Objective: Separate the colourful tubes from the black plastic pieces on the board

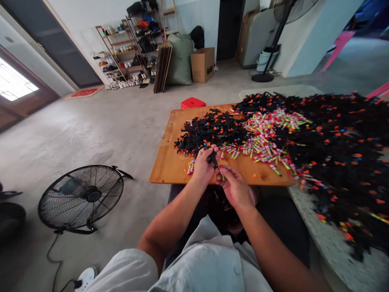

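My left hand (203,167) is closed around a small black plastic toy gun (213,159), held over the front edge of the wooden tabletop (164,164). Close beside it, my right hand (236,187) pinches a small candy tube (223,175) with red and green showing, at the lower end of the toy gun. Whether the two pieces are joined is hidden by the fingers. Behind my hands lies a heap of black toy guns (212,129) with orange and blue tips. To its right spreads a heap of pink, white and yellow-green tubes (263,136).
A far larger mound of black toy guns (340,138) covers the stone-like table (330,243) at right. A red stool (193,103) stands behind the tabletop. On the floor at left is a black fan (91,194); shoe racks (121,52) and a cardboard box (202,65) stand farther back.
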`<state>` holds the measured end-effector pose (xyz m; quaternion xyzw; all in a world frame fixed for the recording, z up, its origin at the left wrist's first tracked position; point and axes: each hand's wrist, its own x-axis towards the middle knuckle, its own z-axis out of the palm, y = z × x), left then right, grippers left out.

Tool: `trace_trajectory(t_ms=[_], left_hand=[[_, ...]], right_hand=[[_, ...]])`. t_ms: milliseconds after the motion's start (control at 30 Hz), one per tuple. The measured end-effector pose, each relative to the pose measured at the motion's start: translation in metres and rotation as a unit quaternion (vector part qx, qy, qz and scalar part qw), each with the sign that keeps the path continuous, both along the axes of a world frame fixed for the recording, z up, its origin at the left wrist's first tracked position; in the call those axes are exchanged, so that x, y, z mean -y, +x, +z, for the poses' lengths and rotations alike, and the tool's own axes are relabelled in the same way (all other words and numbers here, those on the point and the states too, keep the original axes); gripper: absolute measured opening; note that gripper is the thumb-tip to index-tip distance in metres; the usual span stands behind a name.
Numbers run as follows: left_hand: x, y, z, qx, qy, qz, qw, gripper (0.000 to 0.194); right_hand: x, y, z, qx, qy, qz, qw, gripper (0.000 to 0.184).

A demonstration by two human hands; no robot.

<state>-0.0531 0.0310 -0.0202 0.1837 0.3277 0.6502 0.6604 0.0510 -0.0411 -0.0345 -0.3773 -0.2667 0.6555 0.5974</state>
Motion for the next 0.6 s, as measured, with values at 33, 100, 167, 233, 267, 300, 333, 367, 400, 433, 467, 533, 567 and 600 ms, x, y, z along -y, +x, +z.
trace_trajectory(t_ms=[33,100,167,233,267,300,333,367,400,433,467,533,567,600], left_hand=[[0.0,0.001,0.001,-0.011,-0.012,0.004,1.0,0.02],[0.001,0.003,0.005,-0.023,-0.024,0.009,0.999,0.019],[0.002,0.004,0.008,-0.015,-0.014,0.007,1.0,0.019],[0.004,0.004,0.009,-0.006,0.01,0.001,1.0,0.022],[0.005,0.004,0.01,-0.004,0.022,-0.003,1.0,0.024],[0.006,0.004,0.01,-0.005,0.033,-0.007,0.999,0.027],[0.006,0.004,0.01,-0.006,0.04,-0.01,0.999,0.029],[0.007,0.004,0.009,-0.006,0.046,-0.011,0.999,0.031],[0.008,0.005,0.008,-0.005,0.051,-0.011,0.999,0.032],[0.008,0.006,0.007,-0.003,0.057,-0.012,0.998,0.032],[0.009,0.006,0.006,-0.001,0.063,-0.012,0.998,0.032],[0.01,0.008,0.005,0.003,0.069,-0.01,0.998,0.031],[0.011,0.008,0.005,0.005,0.067,-0.009,0.998,0.029],[0.012,0.008,0.005,0.008,0.064,-0.008,0.998,0.028]], right_hand=[[0.0,0.001,0.0,0.003,0.002,0.002,1.0,0.027],[0.0,0.003,0.0,0.007,0.007,0.009,1.0,0.026],[0.0,0.004,0.0,0.004,0.006,0.013,1.0,0.026],[0.0,0.005,0.0,0.0,0.005,0.01,1.0,0.026],[0.0,0.006,0.0,0.001,0.005,0.005,1.0,0.026],[0.0,0.006,0.001,0.001,0.005,-0.002,1.0,0.026],[-0.001,0.007,0.001,0.002,0.005,-0.01,1.0,0.026],[-0.001,0.007,0.001,0.002,0.005,-0.018,1.0,0.026],[-0.001,0.007,0.002,0.003,0.005,-0.024,1.0,0.027],[-0.002,0.007,0.002,0.004,0.006,-0.028,1.0,0.028],[-0.002,0.007,0.002,0.006,0.008,-0.029,1.0,0.028],[-0.001,0.006,0.001,0.023,0.015,-0.032,0.999,0.03],[0.0,0.006,0.0,0.039,0.02,-0.034,0.998,0.03],[0.001,0.006,-0.002,0.06,0.025,-0.038,0.997,0.031]])
